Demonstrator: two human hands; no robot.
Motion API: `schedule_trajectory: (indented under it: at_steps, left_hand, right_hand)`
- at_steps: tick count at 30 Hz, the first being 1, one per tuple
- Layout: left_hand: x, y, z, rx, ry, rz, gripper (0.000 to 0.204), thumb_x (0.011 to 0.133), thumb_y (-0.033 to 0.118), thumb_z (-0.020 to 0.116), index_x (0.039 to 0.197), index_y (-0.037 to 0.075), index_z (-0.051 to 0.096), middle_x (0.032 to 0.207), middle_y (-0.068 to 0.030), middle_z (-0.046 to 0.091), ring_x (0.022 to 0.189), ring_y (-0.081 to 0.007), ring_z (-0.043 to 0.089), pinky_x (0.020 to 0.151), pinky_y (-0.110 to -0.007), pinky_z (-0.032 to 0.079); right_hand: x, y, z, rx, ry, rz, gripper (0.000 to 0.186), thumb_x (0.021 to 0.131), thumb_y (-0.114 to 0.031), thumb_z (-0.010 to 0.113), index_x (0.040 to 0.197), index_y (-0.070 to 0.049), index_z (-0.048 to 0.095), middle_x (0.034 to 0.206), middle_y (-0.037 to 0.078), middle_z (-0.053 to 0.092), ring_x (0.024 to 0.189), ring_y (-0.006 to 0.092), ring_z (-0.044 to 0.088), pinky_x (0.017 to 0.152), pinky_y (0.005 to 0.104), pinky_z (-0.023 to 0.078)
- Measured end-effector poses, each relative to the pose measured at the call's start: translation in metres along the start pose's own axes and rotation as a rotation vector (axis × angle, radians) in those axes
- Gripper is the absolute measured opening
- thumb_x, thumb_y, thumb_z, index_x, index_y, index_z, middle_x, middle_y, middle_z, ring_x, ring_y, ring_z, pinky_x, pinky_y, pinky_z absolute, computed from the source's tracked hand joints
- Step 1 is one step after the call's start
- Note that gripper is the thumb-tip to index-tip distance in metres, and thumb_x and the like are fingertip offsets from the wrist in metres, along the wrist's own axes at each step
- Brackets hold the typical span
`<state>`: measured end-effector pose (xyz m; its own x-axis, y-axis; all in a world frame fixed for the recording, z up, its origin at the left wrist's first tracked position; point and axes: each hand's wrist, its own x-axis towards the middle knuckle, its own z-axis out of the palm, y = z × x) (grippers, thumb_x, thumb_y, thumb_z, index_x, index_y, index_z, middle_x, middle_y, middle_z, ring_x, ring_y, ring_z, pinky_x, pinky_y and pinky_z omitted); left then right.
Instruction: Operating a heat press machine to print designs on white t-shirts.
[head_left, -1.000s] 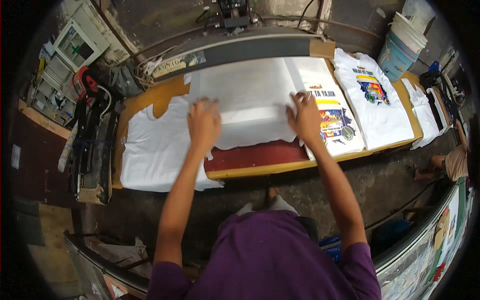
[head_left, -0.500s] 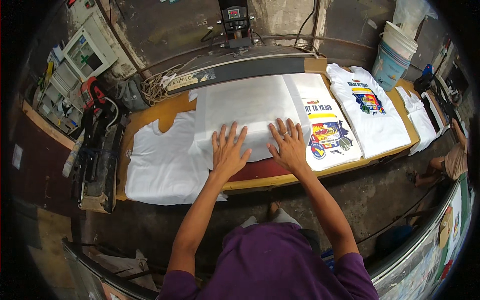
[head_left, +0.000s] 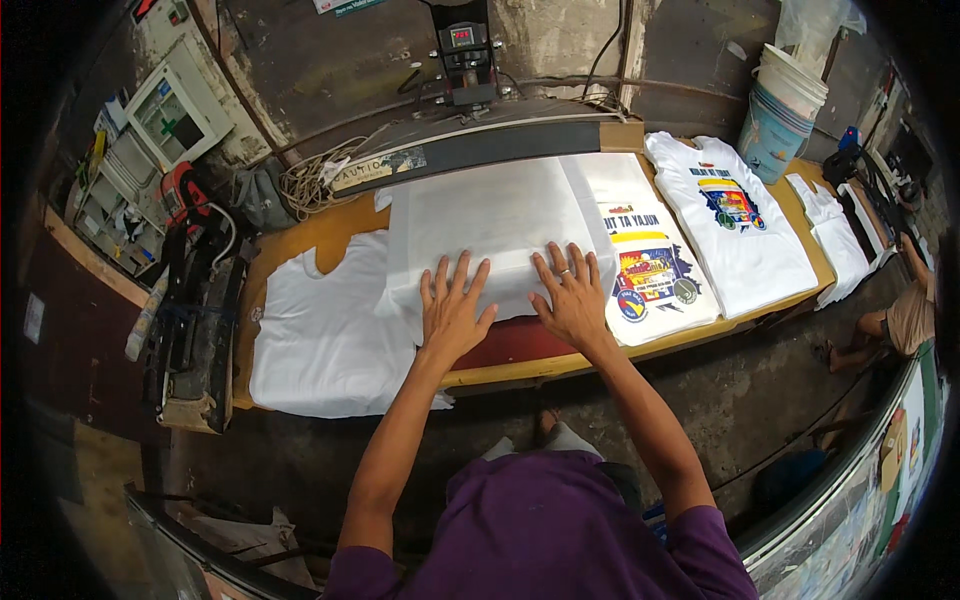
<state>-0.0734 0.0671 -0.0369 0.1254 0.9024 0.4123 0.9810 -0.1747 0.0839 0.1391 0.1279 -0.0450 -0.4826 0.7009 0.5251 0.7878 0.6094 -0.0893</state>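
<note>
My left hand (head_left: 455,312) lies flat on the near part of a white cloth (head_left: 490,205), its fingers spread and pointing away from me. Beside it, my right hand (head_left: 574,305) rests on the same cloth, fingers stretched out, with a ring on one of them. The cloth looks like a white shirt, spread over a raised flat bed, and its near edge hangs down above a red surface (head_left: 510,340). Neither hand grasps anything.
A plain white shirt (head_left: 325,330) lies to the left on the yellow table (head_left: 520,372). Printed sheets (head_left: 655,270) and printed white shirts (head_left: 745,245) lie to the right. Behind are a dark press (head_left: 466,65), coiled rope (head_left: 305,190) and stacked buckets (head_left: 780,120). A person (head_left: 905,310) is at far right.
The whole view has shifted slightly. Both hands stay flat at nearly the same place on the white cloth.
</note>
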Motion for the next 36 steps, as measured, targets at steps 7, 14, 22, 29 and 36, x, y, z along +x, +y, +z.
schedule_trajectory:
  at_steps: [7,14,22,29,36]
  left_hand:
    - [-0.011,-0.005,-0.004,0.030,0.011,-0.014,0.071,0.082,0.037,0.062,0.144,0.013,0.038,0.151,-0.0164,0.027,0.137,-0.0404,0.023,0.110,-0.058,0.012]
    - [-0.040,-0.034,-0.003,0.075,0.075,-0.132,0.073,0.084,0.036,0.059,0.144,0.005,0.034,0.151,-0.0189,0.026,0.138,-0.0398,0.022,0.111,-0.058,0.010]
    - [-0.039,-0.035,0.000,0.124,0.064,-0.137,0.071,0.084,0.039,0.055,0.144,0.006,0.036,0.152,-0.0164,0.026,0.139,-0.0390,0.022,0.110,-0.060,0.011]
    - [-0.043,-0.035,-0.006,0.071,0.129,-0.150,0.071,0.085,0.038,0.056,0.142,0.002,0.036,0.151,-0.0200,0.026,0.138,-0.0410,0.022,0.109,-0.061,0.010]
    - [-0.129,-0.013,-0.009,-0.200,0.042,-0.277,0.056,0.081,0.016,0.062,0.134,0.003,0.046,0.142,-0.0211,0.037,0.125,-0.0416,0.037,0.103,-0.055,0.029]
  right_hand:
    - [-0.003,0.004,-0.004,0.017,0.035,0.000,0.060,0.087,-0.037,0.058,0.141,-0.016,0.043,0.148,0.014,0.036,0.138,0.0388,0.027,0.112,0.0553,0.019]
    - [-0.021,0.034,-0.007,-0.025,0.075,0.115,0.062,0.086,-0.035,0.057,0.142,-0.012,0.041,0.149,0.014,0.034,0.139,0.0377,0.025,0.112,0.0537,0.021]
    - [-0.022,0.038,-0.004,-0.086,0.020,0.126,0.062,0.087,-0.035,0.056,0.142,-0.012,0.040,0.148,0.014,0.036,0.139,0.0363,0.027,0.112,0.0537,0.020]
    - [-0.023,0.051,-0.007,0.025,0.120,0.151,0.062,0.086,-0.030,0.057,0.142,-0.008,0.040,0.148,0.016,0.036,0.136,0.0410,0.030,0.110,0.0538,0.023]
    - [0.094,0.115,-0.108,0.214,0.723,0.236,0.040,0.090,-0.004,0.050,0.129,0.002,0.050,0.111,0.017,0.060,0.107,0.0312,0.051,0.094,0.0420,0.033]
